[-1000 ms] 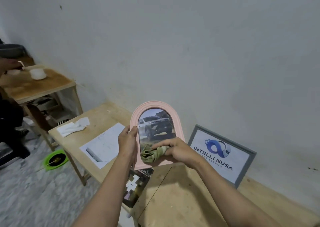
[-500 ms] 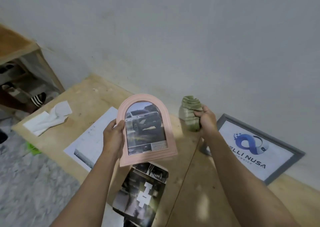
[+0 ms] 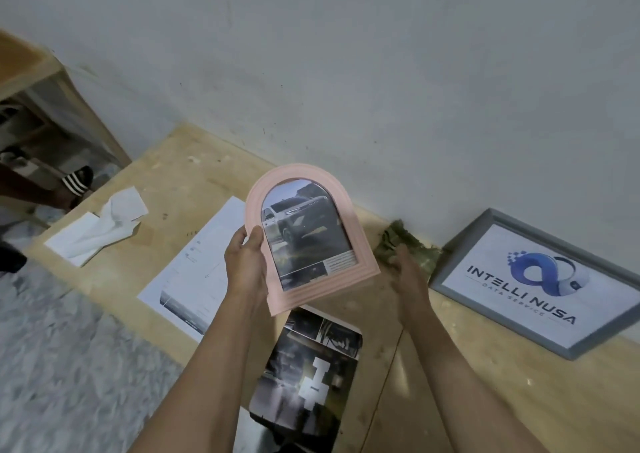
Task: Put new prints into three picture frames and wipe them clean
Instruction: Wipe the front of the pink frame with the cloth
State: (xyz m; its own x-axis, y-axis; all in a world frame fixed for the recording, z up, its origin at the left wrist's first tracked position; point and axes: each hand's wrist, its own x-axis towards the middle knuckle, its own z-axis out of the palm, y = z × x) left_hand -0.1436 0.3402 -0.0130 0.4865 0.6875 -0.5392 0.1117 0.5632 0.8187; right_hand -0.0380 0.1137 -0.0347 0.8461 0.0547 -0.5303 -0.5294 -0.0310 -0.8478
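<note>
My left hand (image 3: 244, 264) holds a pink arched picture frame (image 3: 308, 238) by its left edge, tilted above the wooden table; a car print shows behind its glass. My right hand (image 3: 410, 279) hovers open and blurred just in front of a green cloth (image 3: 405, 245), which lies on the table against the wall. A grey rectangular frame (image 3: 540, 283) with a blue logo print leans against the wall at the right. A dark print (image 3: 308, 373) lies flat on the table below the pink frame.
A white sheet of paper (image 3: 197, 269) and crumpled white tissue (image 3: 100, 226) lie on the wooden table (image 3: 180, 175) to the left. A second wooden table (image 3: 24, 68) stands at far left, with someone's sandalled foot (image 3: 74, 184) under it. The floor at the lower left is grey.
My right hand lifted the green cloth off the pink frame's glass, carried it right toward the wall and let it go on the table. The camera has tilted down.
</note>
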